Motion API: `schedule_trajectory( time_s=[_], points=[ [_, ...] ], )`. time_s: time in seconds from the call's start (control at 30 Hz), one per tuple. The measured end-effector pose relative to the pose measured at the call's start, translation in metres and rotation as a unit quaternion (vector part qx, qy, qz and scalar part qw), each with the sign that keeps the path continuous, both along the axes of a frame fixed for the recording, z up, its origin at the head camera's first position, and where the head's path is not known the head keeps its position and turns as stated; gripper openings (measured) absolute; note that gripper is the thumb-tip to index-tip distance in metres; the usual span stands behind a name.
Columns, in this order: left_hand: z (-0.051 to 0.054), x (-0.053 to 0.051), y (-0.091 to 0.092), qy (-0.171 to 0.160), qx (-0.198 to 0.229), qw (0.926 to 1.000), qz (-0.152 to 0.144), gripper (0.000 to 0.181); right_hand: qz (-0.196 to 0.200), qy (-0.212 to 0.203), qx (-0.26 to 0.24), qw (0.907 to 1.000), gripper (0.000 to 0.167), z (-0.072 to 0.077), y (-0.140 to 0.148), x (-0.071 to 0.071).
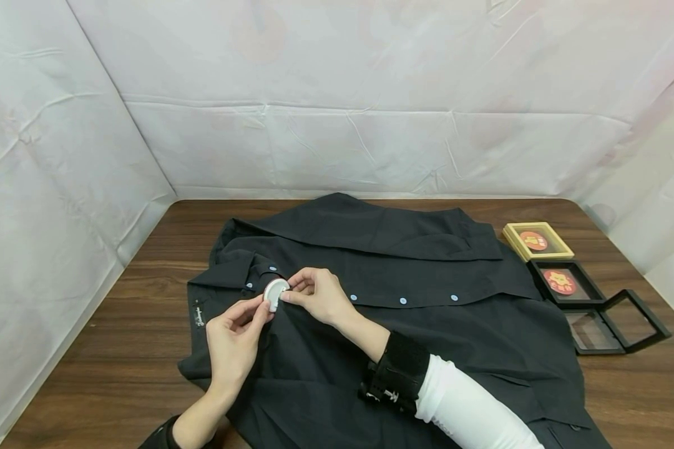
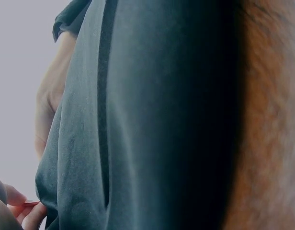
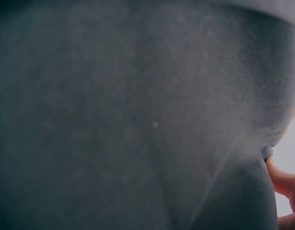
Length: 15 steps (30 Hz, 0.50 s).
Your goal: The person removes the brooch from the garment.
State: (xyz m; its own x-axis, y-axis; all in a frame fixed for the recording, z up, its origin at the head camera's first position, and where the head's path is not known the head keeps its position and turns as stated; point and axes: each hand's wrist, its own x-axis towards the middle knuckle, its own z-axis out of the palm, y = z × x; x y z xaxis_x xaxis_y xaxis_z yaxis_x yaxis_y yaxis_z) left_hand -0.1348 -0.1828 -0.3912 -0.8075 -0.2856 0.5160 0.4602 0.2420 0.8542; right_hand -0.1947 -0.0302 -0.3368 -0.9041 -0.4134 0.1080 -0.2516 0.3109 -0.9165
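A dark button-up shirt lies spread on the table. At its left part, both hands meet at a small round badge with its white back showing. My left hand pinches it from below, thumb and fingers at its lower left edge. From the right, my right hand pinches the badge's right edge, close against the cloth. The pin on the badge is too small to make out. Dark cloth fills most of the left wrist view, and cloth also covers most of the right wrist view.
A yellow-framed case and a black-framed case, each with a round red badge, stand at the right of the wooden table. Beside them, a black case lies open. White sheeting hangs behind.
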Motion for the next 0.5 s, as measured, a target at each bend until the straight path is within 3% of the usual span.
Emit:
schedule_trajectory(
  time_s=[0.03, 0.17, 0.23, 0.27, 0.4, 0.5],
  points=[
    [0.0048, 0.0017, 0.0022, -0.006, 0.0, 1.0, 0.003, 0.012, 0.0, 0.001, -0.001, 1.0, 0.015, -0.0002, -0.0001, 0.0],
    [0.0051, 0.0019, 0.0029, -0.005, 0.001, 1.0, 0.005, 0.012, -0.002, 0.002, -0.002, 1.0, 0.015, -0.0002, -0.0003, 0.0002],
    [0.0109, 0.0039, 0.0051, -0.009, 0.011, 0.9999, 0.002, 0.011, -0.002, 0.003, -0.003, 1.0, 0.015, -0.0003, -0.0005, 0.0002],
    [0.0061, 0.0021, 0.0032, 0.001, 0.011, 0.9999, -0.001, 0.012, -0.003, 0.002, -0.003, 1.0, 0.015, 0.0, -0.0005, 0.0004],
    [0.0098, 0.0035, 0.0048, 0.001, 0.015, 0.9999, -0.003, 0.012, -0.006, 0.002, -0.003, 1.0, 0.015, 0.0002, -0.0008, 0.0009],
    [0.0039, 0.0018, 0.0028, 0.002, 0.001, 1.0, 0.002, 0.012, -0.009, 0.001, -0.001, 1.0, 0.015, 0.0004, -0.0009, 0.0013]
  ],
)
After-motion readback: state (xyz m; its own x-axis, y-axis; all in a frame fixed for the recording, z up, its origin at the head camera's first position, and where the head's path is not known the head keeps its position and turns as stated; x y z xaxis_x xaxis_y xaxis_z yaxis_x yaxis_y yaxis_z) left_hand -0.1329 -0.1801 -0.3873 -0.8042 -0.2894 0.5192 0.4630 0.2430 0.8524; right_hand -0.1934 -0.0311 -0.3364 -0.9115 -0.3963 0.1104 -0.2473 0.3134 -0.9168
